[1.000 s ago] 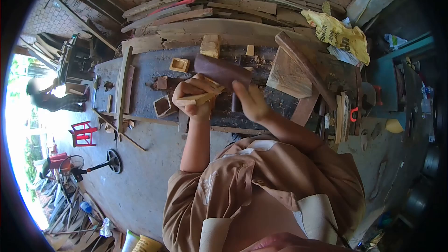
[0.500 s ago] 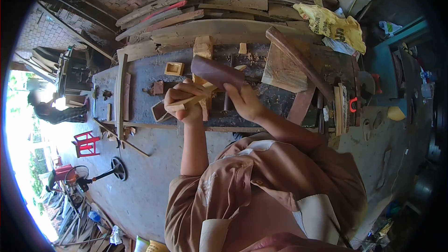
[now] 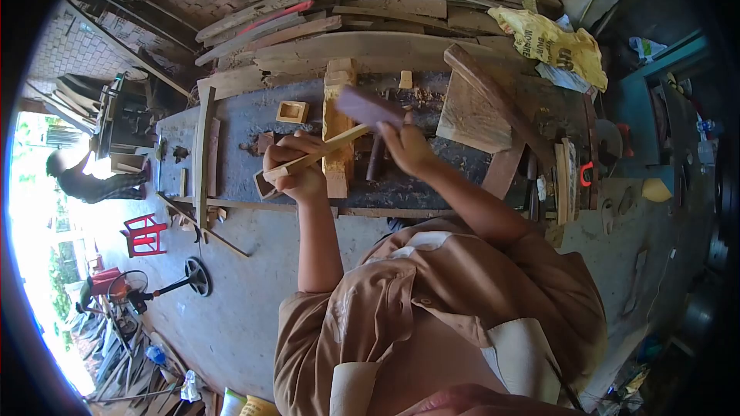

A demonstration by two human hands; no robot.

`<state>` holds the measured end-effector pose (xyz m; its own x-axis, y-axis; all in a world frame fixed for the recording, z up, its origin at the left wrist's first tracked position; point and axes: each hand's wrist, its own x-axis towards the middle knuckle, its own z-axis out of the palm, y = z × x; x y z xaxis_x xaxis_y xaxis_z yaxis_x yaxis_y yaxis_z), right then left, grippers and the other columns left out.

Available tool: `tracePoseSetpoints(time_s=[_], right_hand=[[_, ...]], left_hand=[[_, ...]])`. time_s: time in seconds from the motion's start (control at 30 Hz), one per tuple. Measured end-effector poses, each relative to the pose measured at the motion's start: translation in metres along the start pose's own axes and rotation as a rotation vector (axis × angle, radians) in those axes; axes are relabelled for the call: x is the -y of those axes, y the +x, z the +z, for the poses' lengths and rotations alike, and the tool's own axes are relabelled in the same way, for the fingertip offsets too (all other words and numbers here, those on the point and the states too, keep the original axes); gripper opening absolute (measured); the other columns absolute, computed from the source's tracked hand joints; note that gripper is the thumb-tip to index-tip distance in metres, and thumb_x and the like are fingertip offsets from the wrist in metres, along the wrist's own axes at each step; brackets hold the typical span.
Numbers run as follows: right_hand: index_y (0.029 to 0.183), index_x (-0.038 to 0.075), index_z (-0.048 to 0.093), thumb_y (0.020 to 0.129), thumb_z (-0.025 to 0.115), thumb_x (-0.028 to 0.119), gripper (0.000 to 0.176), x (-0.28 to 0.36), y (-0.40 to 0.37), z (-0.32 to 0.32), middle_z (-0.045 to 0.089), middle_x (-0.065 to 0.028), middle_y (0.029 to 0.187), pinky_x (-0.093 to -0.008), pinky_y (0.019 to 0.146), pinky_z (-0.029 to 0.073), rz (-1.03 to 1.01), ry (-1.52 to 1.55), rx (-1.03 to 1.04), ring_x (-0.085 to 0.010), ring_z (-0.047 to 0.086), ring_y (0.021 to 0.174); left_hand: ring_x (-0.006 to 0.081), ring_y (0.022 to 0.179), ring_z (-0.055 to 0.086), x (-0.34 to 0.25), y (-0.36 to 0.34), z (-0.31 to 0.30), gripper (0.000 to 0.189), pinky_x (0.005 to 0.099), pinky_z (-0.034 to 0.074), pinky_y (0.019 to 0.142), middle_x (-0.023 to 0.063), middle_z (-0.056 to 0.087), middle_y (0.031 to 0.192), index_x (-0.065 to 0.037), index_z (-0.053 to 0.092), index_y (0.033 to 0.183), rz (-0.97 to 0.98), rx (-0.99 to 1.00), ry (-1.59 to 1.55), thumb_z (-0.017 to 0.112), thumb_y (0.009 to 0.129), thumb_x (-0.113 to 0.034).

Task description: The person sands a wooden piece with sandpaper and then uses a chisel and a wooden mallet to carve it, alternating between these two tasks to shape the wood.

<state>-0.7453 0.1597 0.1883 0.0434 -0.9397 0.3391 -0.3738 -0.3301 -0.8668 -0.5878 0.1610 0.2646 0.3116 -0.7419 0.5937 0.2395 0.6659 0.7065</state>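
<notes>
My left hand (image 3: 296, 165) is closed around a thin wooden strip (image 3: 327, 149), which slants up to the right over the bench. My right hand (image 3: 408, 146) grips a purple-brown sheet of sandpaper (image 3: 371, 108), blurred by motion, with its lower edge at the strip's upper end. Beneath the strip, a thick pale wooden block (image 3: 338, 177) lies across the dark workbench (image 3: 254, 96). A small hollowed wooden box (image 3: 292, 112) sits beyond my left hand. Close to the right hand lies a dark rod-like handle (image 3: 375, 160).
A broad wood slab (image 3: 474, 119) with a long dark beam (image 3: 501, 100) over it occupies the bench's right part. Long planks (image 3: 370, 46) are stacked along the back. A person (image 3: 89, 181) works at the far left. A red stool (image 3: 144, 235) and a fan (image 3: 127, 285) stand on the floor.
My right hand and the sandpaper have moved up, away from my body. My left hand has shifted slightly left with the strip, and more of the strip shows between the hands.
</notes>
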Motion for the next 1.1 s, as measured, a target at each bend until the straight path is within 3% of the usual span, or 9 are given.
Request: tracePoseSetpoints(time_s=[0.1,0.17,0.27,0.33,0.57,0.7,0.83,0.97,1.1], right_hand=[[0.067,-0.004,0.055,0.088,0.035,0.034,0.048,-0.088,0.011,0.003,0.051,-0.0147,0.048,-0.0437,0.066,0.043,0.326,-0.354,0.162,-0.0337,0.054,0.052],[0.071,-0.004,0.055,0.088,0.036,0.031,0.043,-0.035,0.024,-0.012,0.052,-0.0149,0.05,-0.0356,0.043,0.042,0.268,-0.295,0.311,-0.0319,0.052,0.046],[0.074,-0.004,0.054,0.088,0.036,0.029,0.04,0.03,0.016,0.001,0.051,-0.0149,0.051,-0.0393,0.054,0.044,0.167,0.136,0.224,-0.0352,0.052,0.05],[0.073,-0.004,0.054,0.088,0.033,0.03,0.043,0.055,0.016,0.013,0.05,-0.0143,0.05,-0.0424,0.067,0.041,-0.252,0.263,-0.275,-0.0376,0.051,0.053],[0.067,-0.002,0.056,0.088,0.03,0.035,0.05,-0.096,0.012,0.01,0.052,-0.0204,0.053,-0.0424,0.071,0.041,0.36,-0.359,0.152,-0.0393,0.053,0.06],[0.083,-0.004,0.051,0.089,0.032,0.034,0.043,-0.041,0.015,0.003,0.055,-0.0151,0.069,-0.0375,0.062,0.042,0.287,0.065,0.114,-0.0281,0.052,0.063],[0.094,-0.002,0.049,0.088,0.032,0.035,0.04,-0.008,-0.003,0.0,0.052,-0.0119,0.072,-0.0378,0.077,0.035,0.152,0.363,0.011,-0.0264,0.047,0.075],[0.068,-0.003,0.057,0.088,0.03,0.037,0.052,-0.119,0.0,0.01,0.055,-0.025,0.064,-0.0462,0.067,0.04,0.409,-0.36,0.194,-0.0397,0.055,0.069],[0.068,-0.007,0.054,0.087,0.033,0.038,0.053,-0.127,0.011,0.013,0.053,-0.0253,0.061,-0.0444,0.059,0.04,0.41,-0.414,0.224,-0.0403,0.054,0.065]], left_hand=[[0.0196,0.045,0.047,0.003,-0.002,-0.01,0.063,0.0285,0.041,0.045,0.0082,0.048,0.053,-0.006,0.039,0.063,0.003,0.118,-0.045,0.049,0.058,-0.068],[0.0197,0.042,0.047,0.004,-0.005,-0.003,0.064,0.0284,0.041,0.045,0.0083,0.047,0.052,-0.006,0.039,0.062,0.009,0.121,-0.034,0.049,0.057,-0.07],[0.0194,0.04,0.046,0.003,-0.002,0.006,0.065,0.0282,0.042,0.045,0.008,0.046,0.05,-0.006,0.039,0.062,-0.02,0.123,-0.056,0.05,0.055,-0.07],[0.0194,0.038,0.047,0.004,0.001,0.01,0.066,0.0278,0.041,0.044,0.0068,0.045,0.049,-0.006,0.039,0.061,0.001,0.131,-0.07,0.051,0.054,-0.071],[0.0208,0.043,0.052,-0.002,-0.004,0.006,0.064,0.0301,0.04,0.055,0.0088,0.052,0.054,-0.006,0.041,0.062,-0.04,0.304,-0.143,0.055,0.055,-0.068],[0.0204,0.042,0.051,0.003,0.005,0.012,0.063,0.03,0.04,0.054,0.0097,0.051,0.053,-0.006,0.041,0.061,-0.048,0.238,-0.133,0.056,0.056,-0.067],[0.0188,0.037,0.045,0.007,0.011,0.001,0.064,0.0272,0.038,0.041,0.0079,0.047,0.05,-0.007,0.04,0.061,-0.043,0.161,-0.134,0.053,0.055,-0.069],[0.0198,0.041,0.047,0.009,0.011,-0.011,0.063,0.0277,0.038,0.045,0.0078,0.048,0.051,-0.007,0.04,0.062,-0.056,0.176,-0.169,0.053,0.055,-0.069],[0.0198,0.043,0.047,0.006,0.006,-0.003,0.063,0.0281,0.039,0.048,0.0075,0.049,0.052,-0.007,0.04,0.063,-0.037,0.271,-0.146,0.053,0.056,-0.068]])
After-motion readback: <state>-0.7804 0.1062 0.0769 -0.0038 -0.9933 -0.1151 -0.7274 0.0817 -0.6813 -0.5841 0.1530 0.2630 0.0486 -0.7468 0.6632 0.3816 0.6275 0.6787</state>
